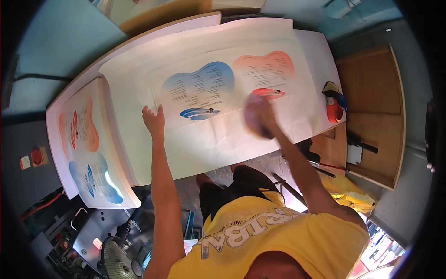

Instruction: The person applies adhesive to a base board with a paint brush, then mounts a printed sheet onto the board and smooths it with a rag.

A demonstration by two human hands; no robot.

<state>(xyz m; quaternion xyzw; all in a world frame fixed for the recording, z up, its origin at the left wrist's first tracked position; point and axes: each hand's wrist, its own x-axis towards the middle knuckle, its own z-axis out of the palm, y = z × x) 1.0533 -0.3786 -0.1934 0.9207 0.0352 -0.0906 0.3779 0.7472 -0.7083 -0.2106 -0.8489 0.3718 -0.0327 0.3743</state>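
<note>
A large white printed sheet [186,149] lies over the table, with a blue print [200,83] and a red print [265,65] of text on it. My left hand [154,122] rests on the sheet left of the blue print, its fingers apart and holding nothing. Over the lower edge of the red print, my right hand [265,114] grips a rounded purplish thing [253,118]. Motion smears both, so I cannot make out its kind or whether it touches the sheet.
At the table's left end lies another stack of printed sheets [86,162], curling at its edge. Tape rolls [333,109] sit at the right end. A fan [118,260] stands below left. A wooden panel [374,111] leans on the right, near yellow cloth [346,190].
</note>
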